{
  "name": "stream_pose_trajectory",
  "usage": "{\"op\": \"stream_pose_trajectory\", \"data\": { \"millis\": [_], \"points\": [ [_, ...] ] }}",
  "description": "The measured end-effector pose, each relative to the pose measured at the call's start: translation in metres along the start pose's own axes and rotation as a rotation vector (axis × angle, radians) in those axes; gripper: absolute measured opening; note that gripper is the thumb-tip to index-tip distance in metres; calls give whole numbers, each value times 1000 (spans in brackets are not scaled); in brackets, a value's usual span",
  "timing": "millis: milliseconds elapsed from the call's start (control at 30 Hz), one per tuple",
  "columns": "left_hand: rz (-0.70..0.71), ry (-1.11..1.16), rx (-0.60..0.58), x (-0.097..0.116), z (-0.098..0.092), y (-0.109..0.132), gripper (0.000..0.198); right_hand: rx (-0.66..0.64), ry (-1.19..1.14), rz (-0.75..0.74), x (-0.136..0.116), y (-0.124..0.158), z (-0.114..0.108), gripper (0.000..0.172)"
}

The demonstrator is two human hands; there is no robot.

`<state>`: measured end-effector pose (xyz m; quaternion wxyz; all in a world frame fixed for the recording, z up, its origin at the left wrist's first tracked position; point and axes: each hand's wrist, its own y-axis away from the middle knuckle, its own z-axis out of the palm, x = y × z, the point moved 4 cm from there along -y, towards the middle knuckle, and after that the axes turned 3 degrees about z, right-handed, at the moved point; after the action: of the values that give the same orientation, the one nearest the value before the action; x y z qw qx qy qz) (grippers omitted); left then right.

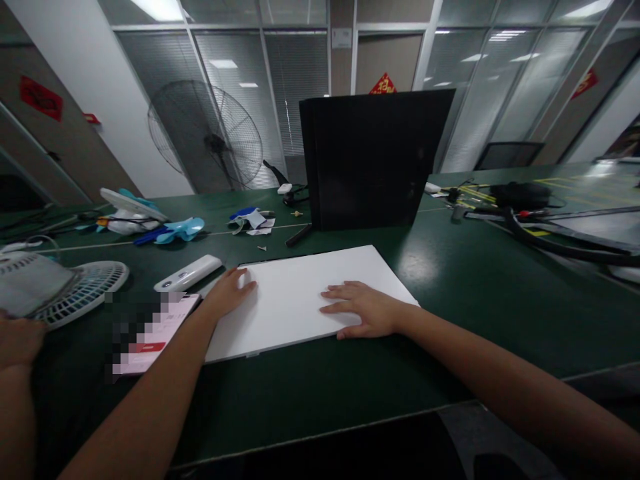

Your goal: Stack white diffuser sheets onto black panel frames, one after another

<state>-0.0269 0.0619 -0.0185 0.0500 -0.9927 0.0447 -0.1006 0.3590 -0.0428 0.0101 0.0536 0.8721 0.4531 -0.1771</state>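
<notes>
A white rectangular board (300, 293) lies flat on the dark green table (475, 280) in front of me. My left hand (229, 292) rests on the board's left edge with its fingers loosely curled and holds nothing. My right hand (363, 310) lies flat on the board's right half, fingers stretched out toward the left. A black upright panel (370, 157) stands just behind the board.
A phone (150, 330) and a white remote-like device (187, 273) lie left of the board. A white fan guard (83, 290) sits at far left beside another person's hand (17, 340). Blue fan parts (175, 230), a large floor fan (205, 137) and cables (550, 233) lie farther off.
</notes>
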Motion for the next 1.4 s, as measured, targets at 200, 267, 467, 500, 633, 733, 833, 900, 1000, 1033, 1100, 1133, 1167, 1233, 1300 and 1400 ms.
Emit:
{"op": "stream_pose_trajectory", "data": {
  "millis": [200,267,467,500,633,733,833,900,1000,1033,1100,1133,1167,1233,1300,1400],
  "points": [
    [2,-2,16,2,-2,1,64,-19,-21,25,1,0,1,69],
    [2,-4,13,2,-2,1,65,-16,-29,32,1,0,1,64],
    [8,4,21,0,0,0,67,-18,-28,99,0,-3,2,62],
    [9,6,22,-1,0,-1,67,-13,-20,110,0,-3,3,62],
    [22,8,37,-1,0,-2,64,21,3,122,1,-3,4,58],
    [14,7,40,0,-1,-1,63,26,20,112,1,-3,4,58],
    [8,0,31,2,-3,1,65,19,46,88,-1,-2,1,58],
    [7,1,23,3,-4,2,67,21,63,67,-3,-1,-1,57],
    [-3,7,3,4,-4,3,70,30,89,33,-7,0,-4,56],
    [-5,7,-3,4,-4,4,71,33,96,25,-8,-1,-4,56],
    [-4,9,-4,3,-4,3,71,41,106,25,-9,-1,-4,56],
    [-5,12,-1,3,-4,3,71,46,107,33,-9,-1,-3,56],
    [-9,14,-1,3,-3,3,71,51,105,41,-8,-2,-3,56],
    [-16,16,-3,3,-4,3,70,61,96,51,-8,-3,-2,56],
    [-16,11,-7,5,-4,3,70,71,88,58,-8,-3,-2,56],
    [-27,0,-19,8,-6,4,70,83,82,77,-7,-3,-1,55]
  ]
}}
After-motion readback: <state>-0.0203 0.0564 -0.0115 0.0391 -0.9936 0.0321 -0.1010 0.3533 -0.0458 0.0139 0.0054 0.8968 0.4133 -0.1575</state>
